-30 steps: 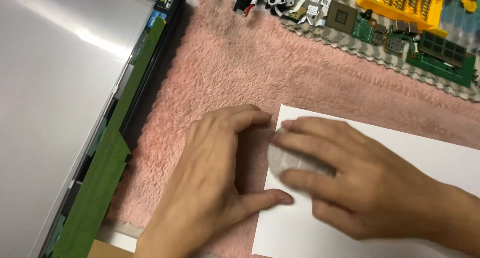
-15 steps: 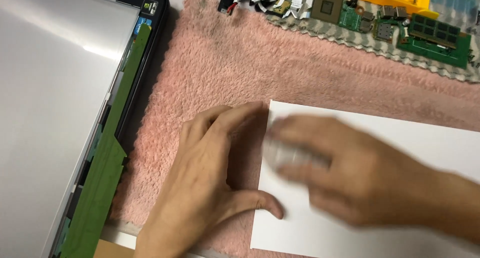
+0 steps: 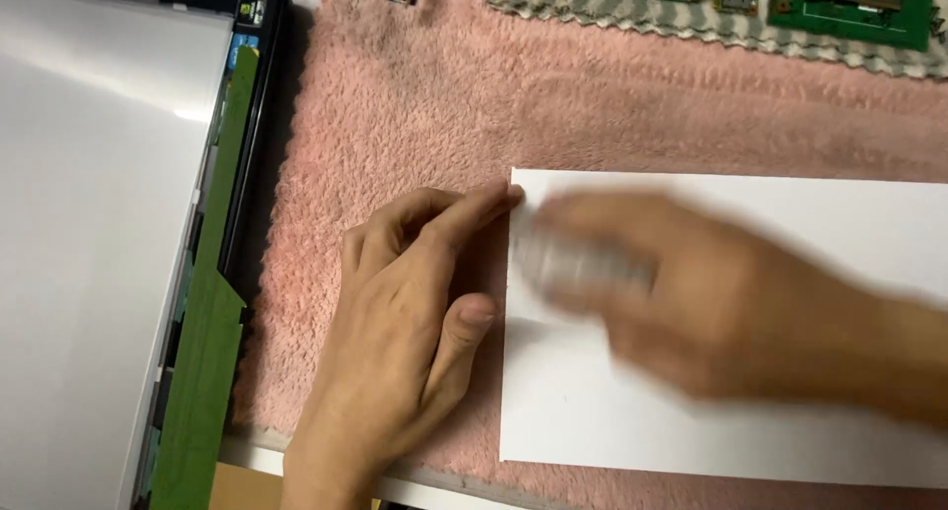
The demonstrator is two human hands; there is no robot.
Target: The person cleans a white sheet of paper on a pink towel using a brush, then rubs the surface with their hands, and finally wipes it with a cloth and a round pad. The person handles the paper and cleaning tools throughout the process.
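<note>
A: Start with the biggest thing. You had a pale grey panel [image 3: 89, 234] lying flat along the left, with a green strip [image 3: 212, 303] down its right edge, well clear of your hands, so it looked parked out of the way.

B: And the pink fleece mat [image 3: 415, 105]?

A: It covered the worktop under everything you touched, probably as soft padding. On it you had a white sheet of paper [image 3: 711, 421], lying flat to the right, its left edge beside your left hand [image 3: 405, 342].

B: Why was that hand there?

A: You laid it flat on the mat, fingers together and stretched out, the index tip touching the sheet's upper left corner and the thumb near its left edge. It pinched nothing; it seemed to pin the paper in place.

B: And the right hand [image 3: 711, 303]?

A: It was over the sheet, blurred by motion. It was curled around a small pale grey object [image 3: 573, 263] near the sheet's top left corner, but I could not tell how tightly the grip closed, nor what the object was.

B: Anything smaller?

A: Green circuit boards [image 3: 849, 11] lay along the far edge on a grey cloth [image 3: 612, 21], well apart from your hands.
</note>
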